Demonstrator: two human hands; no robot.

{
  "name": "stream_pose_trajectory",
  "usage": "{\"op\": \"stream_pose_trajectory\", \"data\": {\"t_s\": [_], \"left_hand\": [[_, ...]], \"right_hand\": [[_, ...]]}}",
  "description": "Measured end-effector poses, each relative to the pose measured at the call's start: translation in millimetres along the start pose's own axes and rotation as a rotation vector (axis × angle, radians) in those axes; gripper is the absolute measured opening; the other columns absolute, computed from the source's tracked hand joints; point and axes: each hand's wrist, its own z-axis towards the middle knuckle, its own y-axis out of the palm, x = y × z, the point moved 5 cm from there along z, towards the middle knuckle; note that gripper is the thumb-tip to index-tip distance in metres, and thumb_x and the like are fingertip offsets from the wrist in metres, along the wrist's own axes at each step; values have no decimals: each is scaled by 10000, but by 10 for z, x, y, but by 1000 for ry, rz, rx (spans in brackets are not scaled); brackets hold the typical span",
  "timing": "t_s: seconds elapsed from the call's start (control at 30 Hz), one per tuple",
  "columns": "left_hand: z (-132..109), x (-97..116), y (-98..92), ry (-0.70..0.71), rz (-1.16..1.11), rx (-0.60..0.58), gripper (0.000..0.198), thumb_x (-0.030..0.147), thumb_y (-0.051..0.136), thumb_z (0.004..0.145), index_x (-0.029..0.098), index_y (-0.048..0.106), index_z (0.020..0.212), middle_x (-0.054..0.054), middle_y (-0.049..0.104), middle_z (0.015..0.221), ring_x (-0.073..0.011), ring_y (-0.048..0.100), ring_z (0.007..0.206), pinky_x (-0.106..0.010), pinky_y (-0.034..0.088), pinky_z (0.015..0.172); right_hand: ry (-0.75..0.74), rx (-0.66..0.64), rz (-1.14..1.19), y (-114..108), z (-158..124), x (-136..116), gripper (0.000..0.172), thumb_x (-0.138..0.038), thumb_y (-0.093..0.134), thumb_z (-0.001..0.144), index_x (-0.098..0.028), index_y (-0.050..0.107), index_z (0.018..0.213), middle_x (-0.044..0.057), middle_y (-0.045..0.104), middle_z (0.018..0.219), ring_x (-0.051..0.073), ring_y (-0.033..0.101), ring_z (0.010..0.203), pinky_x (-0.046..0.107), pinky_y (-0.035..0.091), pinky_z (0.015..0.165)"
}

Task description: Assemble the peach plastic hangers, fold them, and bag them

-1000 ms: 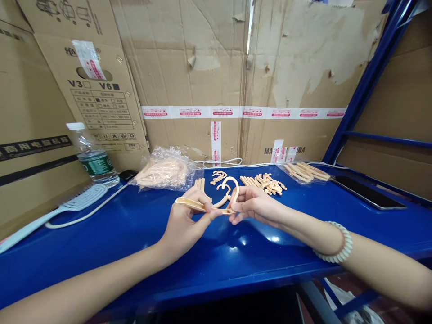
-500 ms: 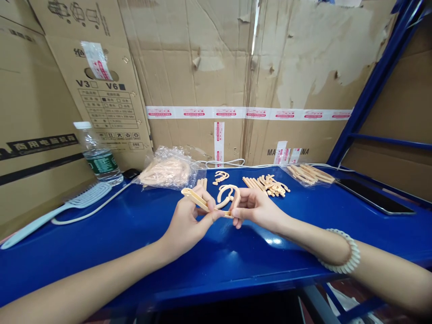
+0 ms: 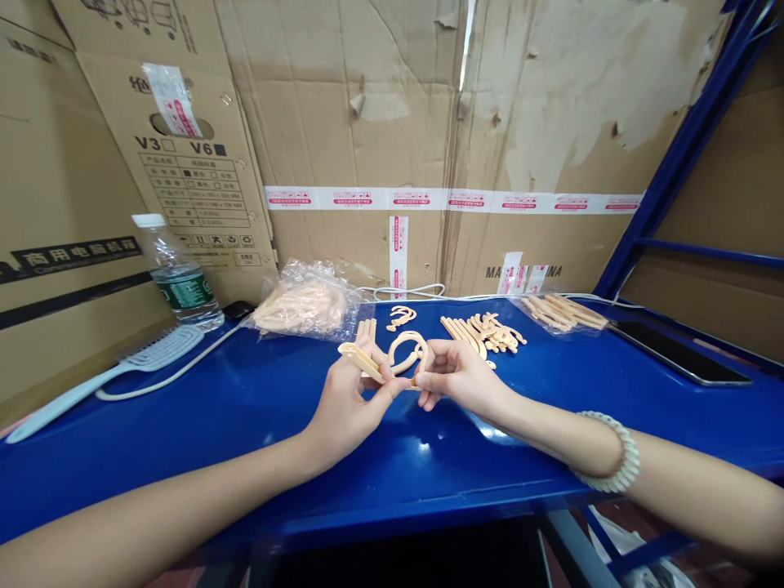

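Observation:
My left hand [image 3: 346, 400] is closed on a long, narrow beige plastic hanger arm [image 3: 355, 357], its rounded end sticking out up and left past the fingers. Between thumb and fingers, my right hand [image 3: 462, 377] pinches a curved beige hanger hook [image 3: 424, 353]. The fingertips of both hands meet above the blue table, where the hook's lower end touches the arm; the exact joint is hidden by the fingers. More curved beige plastic shows just behind. Straight strips [image 3: 367, 328] lie beyond my left hand, and a pile of small curved hooks [image 3: 503, 335] lies beyond my right.
A clear bag of beige parts [image 3: 306, 304] is at back left, another bag of strips [image 3: 567, 312] at back right. A water bottle [image 3: 187, 287] and hairbrush [image 3: 162, 353] stand and lie left. A dark-screened device [image 3: 679, 353] lies right. Cardboard [image 3: 367, 147] walls the back.
The hook and the arm have drawn slightly closer together, with my right hand shifted a little left. The view has tilted slightly. Both hands keep their hold.

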Motion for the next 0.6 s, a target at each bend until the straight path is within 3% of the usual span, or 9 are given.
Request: {"op": "stream_pose_trajectory", "data": {"t_s": [0.1, 0.3, 0.6], "left_hand": [[0, -30, 15, -34, -14, 13, 209, 226, 687, 785, 195, 499, 698, 14, 493, 718, -133, 531, 667, -220, 471, 564], [31, -9, 33, -36, -48, -75, 166, 238, 679, 807, 187, 541, 731, -18, 585, 790, -168, 589, 786, -278, 492, 714], [33, -91, 21, -198, -218, -97, 225, 238, 726, 764, 171, 524, 693, -20, 601, 805, -161, 619, 776, -268, 524, 679]], "right_hand": [[7, 20, 74, 9, -6, -30, 378, -349, 855, 590, -147, 540, 643, 3, 654, 564, 121, 645, 491, 219, 550, 493], [40, 44, 127, -17, -13, -49, 356, -349, 869, 591, -133, 597, 668, 27, 693, 695, 131, 685, 651, 237, 581, 622], [61, 7, 116, -95, -18, -106, 323, -307, 873, 593, -133, 642, 738, 24, 691, 792, 156, 707, 730, 252, 598, 663]]}}
